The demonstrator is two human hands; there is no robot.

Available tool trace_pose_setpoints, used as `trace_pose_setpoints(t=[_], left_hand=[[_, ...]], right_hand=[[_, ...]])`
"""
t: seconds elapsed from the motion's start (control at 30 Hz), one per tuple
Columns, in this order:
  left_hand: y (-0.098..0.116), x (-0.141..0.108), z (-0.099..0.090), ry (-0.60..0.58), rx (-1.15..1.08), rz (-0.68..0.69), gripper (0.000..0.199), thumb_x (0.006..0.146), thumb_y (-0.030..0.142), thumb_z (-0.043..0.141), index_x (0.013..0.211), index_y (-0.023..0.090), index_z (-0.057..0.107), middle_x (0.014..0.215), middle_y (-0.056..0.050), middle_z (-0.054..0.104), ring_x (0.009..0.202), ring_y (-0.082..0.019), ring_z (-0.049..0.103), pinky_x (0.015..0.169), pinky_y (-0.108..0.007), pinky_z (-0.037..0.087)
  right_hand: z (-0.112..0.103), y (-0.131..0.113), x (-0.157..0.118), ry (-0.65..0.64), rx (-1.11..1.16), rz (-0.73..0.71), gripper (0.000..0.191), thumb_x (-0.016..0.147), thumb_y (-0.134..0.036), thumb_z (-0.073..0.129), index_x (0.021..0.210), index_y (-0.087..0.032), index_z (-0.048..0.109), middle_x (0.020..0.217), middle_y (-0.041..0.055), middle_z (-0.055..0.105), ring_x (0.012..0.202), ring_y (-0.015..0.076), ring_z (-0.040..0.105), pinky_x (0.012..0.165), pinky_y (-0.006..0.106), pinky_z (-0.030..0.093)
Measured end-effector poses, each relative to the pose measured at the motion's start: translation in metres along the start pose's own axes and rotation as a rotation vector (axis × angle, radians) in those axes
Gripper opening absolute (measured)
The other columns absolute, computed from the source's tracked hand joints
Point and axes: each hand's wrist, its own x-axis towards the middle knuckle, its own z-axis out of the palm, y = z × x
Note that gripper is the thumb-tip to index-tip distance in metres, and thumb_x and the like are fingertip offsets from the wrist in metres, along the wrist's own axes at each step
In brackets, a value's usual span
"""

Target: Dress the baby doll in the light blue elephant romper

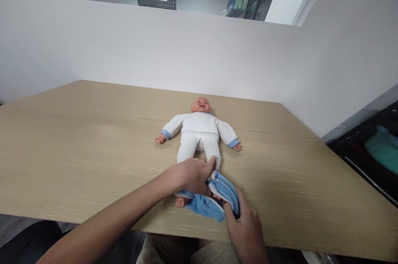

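A baby doll [200,123] in a white top with blue cuffs lies on its back on the wooden table, head toward the wall. Blue cloth pants [205,207] are bunched around its lower legs; one foot sticks out at the left. My left hand [197,175] grips the doll's leg on the right side of the view, beside the upper edge of the pants. My right hand [244,220] is closed on the bunched blue fabric around that leg's foot, which is partly hidden.
The wooden table [108,144] extends to both sides, with a white wall [186,52] behind it. At the far right stands a dark container [370,148] with a green item inside. My legs are below the near edge.
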Motion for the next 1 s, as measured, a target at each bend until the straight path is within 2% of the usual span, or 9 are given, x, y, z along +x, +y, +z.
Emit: trace_pose_setpoints(t=[0.13, 0.27, 0.4, 0.53, 0.67, 0.77, 0.83, 0.9, 1.0], left_hand=[[0.001, -0.005, 0.005, 0.010, 0.019, -0.016, 0.082, 0.076, 0.055, 0.076, 0.143, 0.017, 0.045, 0.104, -0.017, 0.078, 0.095, -0.043, 0.076, 0.069, -0.039, 0.051], [-0.007, -0.009, 0.010, 0.086, -0.056, 0.007, 0.072, 0.078, 0.056, 0.074, 0.134, 0.019, 0.048, 0.101, -0.014, 0.077, 0.093, -0.040, 0.075, 0.070, -0.038, 0.048], [-0.015, -0.018, 0.014, 0.152, -0.354, 0.003, 0.067, 0.075, 0.045, 0.078, 0.130, 0.021, 0.046, 0.105, -0.008, 0.074, 0.092, -0.032, 0.072, 0.071, -0.034, 0.048], [-0.016, -0.029, 0.021, 0.335, -0.588, 0.048, 0.058, 0.076, 0.031, 0.077, 0.127, 0.023, 0.050, 0.122, -0.007, 0.069, 0.104, -0.027, 0.068, 0.083, -0.033, 0.049], [-0.016, -0.034, 0.027, 0.473, -0.612, 0.117, 0.046, 0.083, 0.022, 0.072, 0.126, 0.024, 0.057, 0.114, -0.001, 0.069, 0.100, -0.023, 0.064, 0.086, -0.032, 0.045], [-0.021, -0.032, 0.030, 0.575, -0.575, 0.137, 0.022, 0.087, 0.021, 0.070, 0.107, 0.021, 0.062, 0.099, 0.001, 0.065, 0.091, -0.021, 0.060, 0.081, -0.031, 0.043], [-0.025, -0.030, 0.030, 0.619, -0.556, 0.163, 0.012, 0.089, 0.023, 0.070, 0.096, 0.020, 0.061, 0.097, -0.001, 0.062, 0.092, -0.021, 0.058, 0.083, -0.032, 0.043], [-0.030, -0.030, 0.028, 0.616, -0.547, 0.202, 0.012, 0.090, 0.022, 0.070, 0.099, 0.020, 0.063, 0.106, -0.004, 0.062, 0.100, -0.023, 0.058, 0.090, -0.034, 0.045], [-0.036, -0.036, 0.024, 0.543, -0.516, 0.246, 0.024, 0.091, 0.026, 0.072, 0.114, 0.021, 0.065, 0.120, -0.006, 0.061, 0.112, -0.026, 0.057, 0.100, -0.037, 0.045]], right_hand=[[0.002, -0.013, 0.003, -0.043, -0.027, 0.032, 0.054, 0.088, -0.044, 0.056, 0.132, -0.016, 0.071, 0.127, 0.0178, 0.078, 0.121, 0.0389, 0.071, 0.101, 0.047, 0.056], [0.005, -0.015, 0.012, -0.195, 0.237, 0.000, 0.043, 0.088, -0.040, 0.062, 0.125, -0.020, 0.068, 0.119, 0.0122, 0.081, 0.114, 0.0328, 0.075, 0.100, 0.043, 0.058], [0.012, -0.011, 0.019, -0.250, 0.517, -0.040, 0.046, 0.086, -0.038, 0.072, 0.127, -0.021, 0.063, 0.124, 0.0122, 0.078, 0.116, 0.0309, 0.074, 0.101, 0.041, 0.058], [0.014, -0.013, 0.028, -0.228, 0.610, -0.080, 0.049, 0.084, -0.032, 0.073, 0.131, -0.021, 0.063, 0.130, 0.0119, 0.076, 0.120, 0.0307, 0.072, 0.104, 0.041, 0.057], [0.006, -0.023, 0.046, -0.258, 0.536, -0.196, 0.030, 0.084, -0.023, 0.068, 0.114, -0.021, 0.070, 0.109, 0.0071, 0.079, 0.101, 0.0267, 0.073, 0.090, 0.036, 0.058], [-0.002, -0.031, 0.062, -0.252, 0.383, -0.331, 0.012, 0.084, -0.021, 0.067, 0.096, -0.021, 0.070, 0.087, 0.0026, 0.073, 0.082, 0.0219, 0.067, 0.075, 0.031, 0.054], [-0.006, -0.036, 0.071, -0.228, 0.272, -0.431, 0.005, 0.083, -0.020, 0.068, 0.087, -0.022, 0.066, 0.080, 0.0003, 0.066, 0.076, 0.0195, 0.061, 0.070, 0.029, 0.049], [-0.011, -0.040, 0.078, -0.228, 0.210, -0.497, 0.008, 0.082, -0.018, 0.068, 0.086, -0.022, 0.063, 0.081, -0.0002, 0.064, 0.077, 0.0193, 0.060, 0.071, 0.029, 0.048], [-0.020, -0.043, 0.084, -0.333, 0.235, -0.517, 0.022, 0.080, -0.014, 0.067, 0.099, -0.024, 0.062, 0.089, 0.0001, 0.066, 0.084, 0.0207, 0.063, 0.077, 0.031, 0.051]])
